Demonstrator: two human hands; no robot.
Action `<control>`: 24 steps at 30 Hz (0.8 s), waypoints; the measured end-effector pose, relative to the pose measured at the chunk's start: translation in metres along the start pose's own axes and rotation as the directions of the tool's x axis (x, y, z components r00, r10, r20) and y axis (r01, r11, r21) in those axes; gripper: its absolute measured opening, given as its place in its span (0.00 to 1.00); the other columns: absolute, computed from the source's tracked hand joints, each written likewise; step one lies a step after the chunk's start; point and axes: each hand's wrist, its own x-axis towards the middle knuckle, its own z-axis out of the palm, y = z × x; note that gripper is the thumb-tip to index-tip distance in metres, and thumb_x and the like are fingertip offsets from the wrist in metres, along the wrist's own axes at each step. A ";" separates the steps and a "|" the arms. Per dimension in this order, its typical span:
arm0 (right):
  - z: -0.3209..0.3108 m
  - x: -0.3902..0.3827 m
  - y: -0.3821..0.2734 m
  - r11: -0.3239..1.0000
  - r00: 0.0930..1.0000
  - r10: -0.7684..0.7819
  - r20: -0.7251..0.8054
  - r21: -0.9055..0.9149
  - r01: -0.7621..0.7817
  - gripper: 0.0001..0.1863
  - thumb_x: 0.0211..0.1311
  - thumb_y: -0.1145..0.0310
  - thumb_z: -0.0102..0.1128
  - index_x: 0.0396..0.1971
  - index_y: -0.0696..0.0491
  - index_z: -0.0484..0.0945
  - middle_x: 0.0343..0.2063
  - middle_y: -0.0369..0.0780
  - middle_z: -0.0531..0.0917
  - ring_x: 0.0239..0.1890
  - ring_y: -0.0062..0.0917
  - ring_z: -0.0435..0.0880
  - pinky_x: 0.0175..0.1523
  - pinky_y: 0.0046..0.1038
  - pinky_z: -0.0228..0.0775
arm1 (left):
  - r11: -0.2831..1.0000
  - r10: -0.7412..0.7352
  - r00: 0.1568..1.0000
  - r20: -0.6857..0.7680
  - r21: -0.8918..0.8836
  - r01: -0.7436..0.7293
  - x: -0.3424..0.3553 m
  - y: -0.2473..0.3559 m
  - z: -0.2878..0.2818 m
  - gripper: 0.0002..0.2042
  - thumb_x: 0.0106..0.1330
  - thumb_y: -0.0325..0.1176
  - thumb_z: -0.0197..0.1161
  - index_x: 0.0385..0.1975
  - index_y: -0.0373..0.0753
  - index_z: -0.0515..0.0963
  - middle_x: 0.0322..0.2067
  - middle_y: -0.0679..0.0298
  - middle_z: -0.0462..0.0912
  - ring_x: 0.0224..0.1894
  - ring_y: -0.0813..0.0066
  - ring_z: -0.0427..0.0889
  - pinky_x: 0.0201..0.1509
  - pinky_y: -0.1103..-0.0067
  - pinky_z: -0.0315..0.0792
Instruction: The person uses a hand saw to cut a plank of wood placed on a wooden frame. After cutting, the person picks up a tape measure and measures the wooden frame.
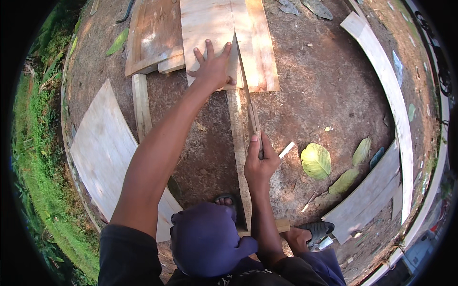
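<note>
A pale wooden board (210,24) lies ahead of me, with a straight line running along it from its far side. My left hand (212,66) rests palm down on the board's near part, fingers spread, just left of a handsaw (245,78). My right hand (261,164) is wrapped round the saw's handle, close to my body. The blade points away from me and sits in the board along the line. Under the board's near edge, a narrow wooden beam (237,128) runs back toward my feet.
Thicker boards (155,38) lie beside the work at left. A wide pale plank (102,143) is nearer left; a long curved-looking plank (389,86) and a grey board (365,190) lie right. Leaves (316,161) and a white stick (286,150) dot the dirt.
</note>
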 end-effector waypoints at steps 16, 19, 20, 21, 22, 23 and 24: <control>0.015 0.015 -0.005 0.999 0.999 -0.039 -0.018 -0.002 0.039 0.19 0.72 0.68 0.61 0.56 0.64 0.81 0.38 0.52 0.90 0.39 0.31 0.91 0.45 0.30 0.80 | 1.000 -0.005 1.000 0.013 0.000 0.005 0.001 0.000 -0.002 0.60 0.48 0.44 0.84 0.79 0.70 0.46 0.80 0.50 0.31 0.79 0.28 0.28 0.64 0.19 0.49; -0.007 -0.023 0.004 1.000 1.000 -0.020 -0.012 -0.007 0.020 0.19 0.71 0.69 0.62 0.56 0.64 0.81 0.35 0.52 0.89 0.36 0.29 0.90 0.42 0.30 0.80 | 0.999 0.036 0.999 -0.020 -0.003 -0.036 0.005 -0.009 0.006 0.61 0.47 0.44 0.84 0.80 0.69 0.46 0.80 0.48 0.32 0.78 0.25 0.29 0.62 0.18 0.50; -0.022 -0.045 0.008 1.000 1.000 0.007 0.001 0.001 -0.007 0.19 0.71 0.70 0.62 0.55 0.65 0.81 0.34 0.52 0.89 0.35 0.29 0.90 0.42 0.30 0.80 | 0.999 0.053 0.998 -0.033 -0.007 -0.054 0.006 -0.012 0.007 0.61 0.47 0.44 0.84 0.80 0.68 0.46 0.80 0.48 0.32 0.78 0.25 0.29 0.62 0.18 0.50; -0.033 -0.058 0.013 0.999 1.000 0.010 0.008 -0.032 -0.009 0.18 0.71 0.69 0.62 0.55 0.65 0.82 0.33 0.51 0.89 0.34 0.29 0.90 0.41 0.30 0.80 | 0.998 0.054 0.998 -0.030 -0.022 -0.054 0.007 -0.013 0.006 0.60 0.48 0.44 0.84 0.79 0.69 0.46 0.80 0.49 0.31 0.78 0.27 0.28 0.64 0.19 0.51; -0.043 -0.067 0.012 0.998 1.000 0.017 0.017 -0.066 -0.016 0.18 0.71 0.69 0.62 0.55 0.65 0.82 0.33 0.51 0.89 0.34 0.29 0.90 0.41 0.30 0.80 | 0.998 0.053 0.998 -0.022 -0.036 -0.054 0.005 -0.012 0.007 0.59 0.49 0.43 0.84 0.79 0.70 0.47 0.81 0.51 0.30 0.79 0.29 0.28 0.65 0.20 0.51; -0.048 -0.072 0.012 0.995 0.999 0.024 0.025 -0.101 -0.022 0.18 0.71 0.69 0.62 0.55 0.65 0.82 0.32 0.51 0.89 0.33 0.29 0.90 0.40 0.30 0.79 | 0.997 0.052 0.999 -0.014 -0.051 -0.053 0.004 -0.011 0.007 0.59 0.50 0.42 0.83 0.79 0.71 0.47 0.81 0.53 0.28 0.79 0.32 0.27 0.66 0.21 0.52; -0.043 -0.066 0.016 0.996 0.998 0.050 0.025 -0.070 -0.048 0.18 0.71 0.69 0.62 0.55 0.65 0.82 0.32 0.51 0.89 0.34 0.29 0.90 0.40 0.30 0.80 | 0.999 0.026 1.000 -0.001 -0.029 -0.026 0.003 -0.009 0.006 0.59 0.49 0.43 0.84 0.79 0.70 0.47 0.81 0.50 0.30 0.79 0.29 0.28 0.67 0.22 0.52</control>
